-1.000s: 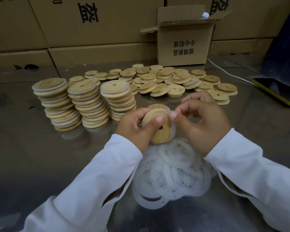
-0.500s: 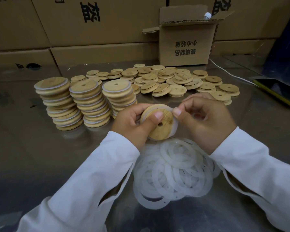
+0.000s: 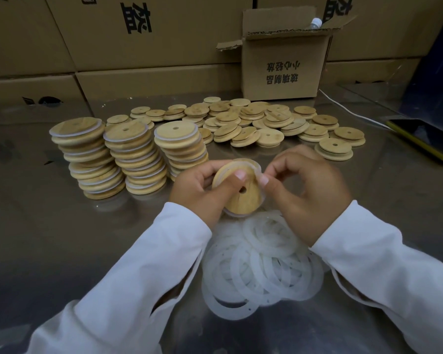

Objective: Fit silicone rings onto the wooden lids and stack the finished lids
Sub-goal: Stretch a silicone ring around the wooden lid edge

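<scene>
Left hand (image 3: pixel 197 190): my fingers (image 3: pixel 230 183) curl behind the wooden lid (image 3: pixel 244 200), with the thumb pressed on its face beside the centre hole, clamped on the lid.
Right hand (image 3: pixel 310 190): thumb and forefinger pinch the silicone ring (image 3: pixel 258 166) at the lid's edge nearest my right fingers.
Lid position: held tilted above the table (image 3: pixel 62 238), between both sets of fingers. The ring appears seated round most of the rim.
Handling, lid: light, stiff, smooth wood. I judge it best gripped across the rim, leaving the ring's seat free.
Handling, ring: thin, soft and stretchy, likely to twist or slip off. I would take it at the outer edge and work it on bit by bit.
Loose rings (image 3: pixel 261 267): heaped on the table just below my fingers.
Finished stacks (image 3: pixel 136 159): three columns beyond my left fingers.
Bare lids (image 3: pixel 266 121): scattered beyond my right fingers.
</scene>
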The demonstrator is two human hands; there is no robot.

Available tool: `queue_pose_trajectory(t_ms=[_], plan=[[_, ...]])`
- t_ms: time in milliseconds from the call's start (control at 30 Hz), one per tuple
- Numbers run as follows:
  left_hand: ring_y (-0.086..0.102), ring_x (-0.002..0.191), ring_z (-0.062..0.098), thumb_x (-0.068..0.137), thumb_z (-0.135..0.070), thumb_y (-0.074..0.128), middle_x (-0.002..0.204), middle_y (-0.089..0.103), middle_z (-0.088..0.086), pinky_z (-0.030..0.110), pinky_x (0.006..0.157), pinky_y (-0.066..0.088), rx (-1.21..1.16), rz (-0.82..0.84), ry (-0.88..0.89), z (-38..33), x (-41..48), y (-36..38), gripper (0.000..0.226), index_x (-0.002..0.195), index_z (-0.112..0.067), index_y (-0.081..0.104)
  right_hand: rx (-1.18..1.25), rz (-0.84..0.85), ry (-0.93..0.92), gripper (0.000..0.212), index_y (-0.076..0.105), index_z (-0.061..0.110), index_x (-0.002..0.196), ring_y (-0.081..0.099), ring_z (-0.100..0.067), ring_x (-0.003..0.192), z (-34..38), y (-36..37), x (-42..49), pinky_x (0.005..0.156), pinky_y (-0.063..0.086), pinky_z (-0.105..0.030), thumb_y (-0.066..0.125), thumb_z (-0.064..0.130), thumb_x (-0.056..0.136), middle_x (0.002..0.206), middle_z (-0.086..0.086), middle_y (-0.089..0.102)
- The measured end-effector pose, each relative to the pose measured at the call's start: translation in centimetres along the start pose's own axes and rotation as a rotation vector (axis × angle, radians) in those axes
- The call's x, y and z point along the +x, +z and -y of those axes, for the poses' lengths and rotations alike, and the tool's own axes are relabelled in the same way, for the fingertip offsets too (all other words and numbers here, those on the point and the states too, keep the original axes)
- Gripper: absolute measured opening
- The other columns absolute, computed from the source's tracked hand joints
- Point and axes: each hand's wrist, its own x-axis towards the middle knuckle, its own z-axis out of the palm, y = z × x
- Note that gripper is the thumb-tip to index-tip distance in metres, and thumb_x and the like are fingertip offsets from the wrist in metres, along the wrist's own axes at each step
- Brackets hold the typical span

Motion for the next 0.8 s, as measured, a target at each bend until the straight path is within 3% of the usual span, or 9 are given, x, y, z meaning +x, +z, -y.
queue_pose_trajectory(t_ms=[133, 333, 567, 700, 800], plan=[[0.066, 0.077, 0.005, 0.084, -0.014, 0.061, 0.072, 0.071, -0.011, 0.018, 0.074, 0.052, 0.106, 0.03, 0.055, -0.15, -0.16, 0.13, 0.018, 0.078, -0.029, 0.068, 0.019, 0.046, -0.031, 0.014, 0.057, 0.017, 0.07, 0.053, -0.004, 0.079, 0.24, 0.13, -0.01, 0.071, 0.037, -0.009, 0.063, 0.011, 0.081, 0.085, 0.01, 0.051], [0.066, 0.083, 0.01, 0.084, -0.014, 0.059, 0.085, 0.071, -0.003, 0.022, 0.08, 0.052, 0.139, 0.07, 0.066, -0.58, -0.02, 0.08, 0.013, 0.085, -0.024, 0.068, -0.005, 0.014, 0.0, 0.018, 0.053, 0.018, 0.07, 0.047, 0.003, 0.08, 0.33, 0.08, 0.28, 0.07, 0.033, -0.003, 0.06, 0.008, 0.083, 0.087, 0.016, 0.044], [0.067, 0.08, 0.005, 0.085, -0.01, 0.058, 0.081, 0.072, -0.008, 0.015, 0.071, 0.05, 0.108, 0.098, 0.091, -0.77, -0.1, 0.02, 0.016, 0.086, -0.023, 0.068, 0.013, -0.003, 0.056, 0.018, 0.054, 0.019, 0.068, 0.047, 0.005, 0.079, 0.19, -0.2, 0.5, 0.069, 0.033, 0.0, 0.059, 0.011, 0.083, 0.087, 0.017, 0.044], [0.066, 0.079, 0.004, 0.085, -0.008, 0.058, 0.083, 0.07, -0.007, 0.016, 0.073, 0.05, 0.13, 0.08, 0.113, -0.76, -0.15, -0.07, 0.018, 0.087, -0.023, 0.067, 0.066, 0.044, 0.069, 0.016, 0.057, 0.021, 0.068, 0.048, 0.004, 0.08, 0.13, -0.09, 0.58, 0.073, 0.036, -0.007, 0.061, 0.014, 0.082, 0.087, 0.011, 0.049], [0.064, 0.075, -0.002, 0.085, -0.007, 0.059, 0.081, 0.068, -0.012, 0.012, 0.07, 0.049, 0.184, 0.056, 0.175, -0.86, -0.21, -0.02, 0.019, 0.086, -0.025, 0.065, 0.118, 0.095, 0.117, 0.013, 0.058, 0.02, 0.071, 0.054, -0.011, 0.08, 0.04, -0.04, 0.6, 0.079, 0.044, -0.027, 0.059, 0.018, 0.084, 0.083, 0.004, 0.057]])
